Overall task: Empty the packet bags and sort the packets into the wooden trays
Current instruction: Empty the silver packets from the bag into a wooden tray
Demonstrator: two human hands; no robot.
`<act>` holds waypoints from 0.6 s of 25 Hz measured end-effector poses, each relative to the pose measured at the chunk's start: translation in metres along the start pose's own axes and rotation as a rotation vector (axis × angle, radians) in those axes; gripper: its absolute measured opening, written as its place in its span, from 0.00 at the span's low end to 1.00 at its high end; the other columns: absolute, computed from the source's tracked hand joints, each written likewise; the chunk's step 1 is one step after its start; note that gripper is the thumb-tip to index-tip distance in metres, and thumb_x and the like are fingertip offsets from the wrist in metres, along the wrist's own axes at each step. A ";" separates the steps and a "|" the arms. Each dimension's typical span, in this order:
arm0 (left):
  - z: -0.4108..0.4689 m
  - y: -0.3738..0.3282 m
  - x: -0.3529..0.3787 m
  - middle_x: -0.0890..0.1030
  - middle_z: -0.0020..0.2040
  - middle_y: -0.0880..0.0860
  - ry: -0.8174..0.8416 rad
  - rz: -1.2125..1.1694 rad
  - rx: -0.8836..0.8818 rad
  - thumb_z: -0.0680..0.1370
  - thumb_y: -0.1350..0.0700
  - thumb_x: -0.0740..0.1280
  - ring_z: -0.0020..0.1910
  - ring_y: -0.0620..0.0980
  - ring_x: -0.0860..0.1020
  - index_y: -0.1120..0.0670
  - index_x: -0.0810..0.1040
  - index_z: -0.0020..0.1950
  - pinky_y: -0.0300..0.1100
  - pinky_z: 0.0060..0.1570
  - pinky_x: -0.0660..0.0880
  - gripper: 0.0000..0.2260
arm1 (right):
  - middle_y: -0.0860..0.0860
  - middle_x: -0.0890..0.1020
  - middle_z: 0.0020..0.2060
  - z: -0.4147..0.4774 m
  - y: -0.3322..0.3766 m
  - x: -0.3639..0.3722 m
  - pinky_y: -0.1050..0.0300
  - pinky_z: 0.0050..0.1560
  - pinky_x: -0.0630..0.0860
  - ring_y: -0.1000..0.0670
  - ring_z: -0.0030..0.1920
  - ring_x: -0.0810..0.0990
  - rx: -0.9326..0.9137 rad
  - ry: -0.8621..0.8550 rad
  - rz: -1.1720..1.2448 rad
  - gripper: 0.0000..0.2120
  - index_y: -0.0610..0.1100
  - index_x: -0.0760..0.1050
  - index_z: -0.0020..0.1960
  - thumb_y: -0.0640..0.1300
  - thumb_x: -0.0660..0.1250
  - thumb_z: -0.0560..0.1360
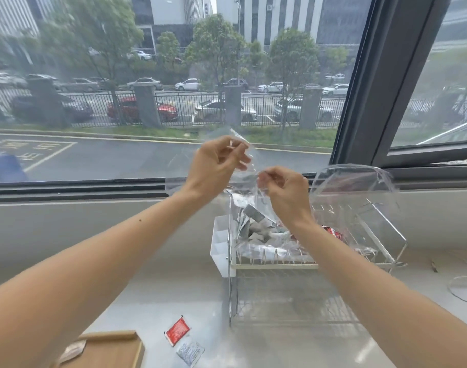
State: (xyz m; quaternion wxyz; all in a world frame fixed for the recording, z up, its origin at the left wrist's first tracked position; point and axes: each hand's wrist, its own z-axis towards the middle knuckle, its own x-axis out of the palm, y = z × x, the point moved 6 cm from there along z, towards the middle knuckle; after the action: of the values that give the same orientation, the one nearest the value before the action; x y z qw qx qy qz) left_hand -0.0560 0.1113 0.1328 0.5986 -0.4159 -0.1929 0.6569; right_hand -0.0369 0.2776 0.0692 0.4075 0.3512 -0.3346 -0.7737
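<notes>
- The counter runs below the window. Its open room is at the near left, between the rack and the tray, and that looks like the easiest place to sort.
- The wire rack stands right of centre. Thin prongs line its near rim and could snag soft film.
- The clear bag is held high above the rack's left end. It is thin film, so probably light, limp and slippery. A pinch at a corner or seam should serve best.
- A second clear bag drapes over the rack's far right side.
- The wooden tray sits at the near left, cut off by the picture's edge, with a brown packet in it.
- A heap of silver packets lies on the rack's upper tier, under the held bag. They look flat and light, and likely to slide.
- The left hand pinches the bag's upper edge with curled fingers.
- The right hand pinches the film slightly lower, to the right.
- A red packet and a grey packet lie just beside each other on the counter, right of the tray.
</notes>
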 end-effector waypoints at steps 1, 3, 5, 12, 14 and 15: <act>0.002 -0.014 -0.005 0.85 0.42 0.55 -0.016 0.013 0.017 0.80 0.59 0.67 0.37 0.48 0.85 0.61 0.80 0.53 0.36 0.38 0.79 0.06 | 0.50 0.85 0.35 0.001 0.012 -0.002 0.41 0.45 0.80 0.46 0.39 0.84 -0.012 -0.007 0.033 0.06 0.44 0.84 0.44 0.43 0.70 0.77; 0.003 -0.037 -0.017 0.85 0.41 0.55 -0.049 0.051 0.017 0.80 0.55 0.67 0.34 0.47 0.84 0.60 0.80 0.50 0.36 0.32 0.77 0.08 | 0.50 0.85 0.36 -0.002 0.035 -0.003 0.42 0.47 0.81 0.47 0.40 0.84 -0.036 -0.009 0.086 0.05 0.44 0.83 0.43 0.41 0.70 0.76; -0.001 -0.053 -0.034 0.85 0.39 0.54 -0.085 0.085 -0.007 0.79 0.50 0.67 0.30 0.46 0.83 0.61 0.81 0.48 0.35 0.27 0.76 0.13 | 0.48 0.85 0.36 -0.011 0.055 0.001 0.44 0.46 0.82 0.46 0.39 0.84 -0.056 0.029 0.129 0.05 0.42 0.83 0.43 0.39 0.70 0.76; -0.062 -0.074 -0.102 0.81 0.31 0.51 -0.104 0.114 -0.083 0.81 0.51 0.65 0.22 0.45 0.75 0.60 0.80 0.42 0.34 0.26 0.70 0.15 | 0.44 0.85 0.38 -0.080 0.110 0.042 0.50 0.41 0.84 0.44 0.40 0.85 -0.053 0.226 0.191 0.03 0.40 0.82 0.45 0.40 0.73 0.74; -0.089 -0.073 -0.128 0.80 0.30 0.51 -0.096 0.132 -0.120 0.82 0.51 0.64 0.22 0.45 0.73 0.62 0.80 0.45 0.35 0.26 0.71 0.16 | 0.44 0.86 0.41 -0.106 0.122 0.062 0.52 0.41 0.84 0.45 0.42 0.86 -0.037 0.312 0.184 0.08 0.39 0.82 0.48 0.44 0.74 0.74; -0.103 -0.071 -0.141 0.80 0.31 0.51 -0.086 0.140 -0.143 0.82 0.51 0.63 0.23 0.45 0.73 0.63 0.80 0.46 0.35 0.26 0.71 0.16 | 0.44 0.86 0.42 -0.119 0.127 0.073 0.52 0.42 0.84 0.45 0.42 0.86 -0.016 0.345 0.186 0.10 0.39 0.82 0.50 0.45 0.73 0.74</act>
State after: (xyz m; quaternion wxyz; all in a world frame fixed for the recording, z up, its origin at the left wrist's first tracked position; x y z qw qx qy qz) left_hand 0.0603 -0.0328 0.1709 0.5113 -0.4417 -0.2354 0.6987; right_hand 0.0798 0.1310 0.0885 0.5313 0.4429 -0.2845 -0.6639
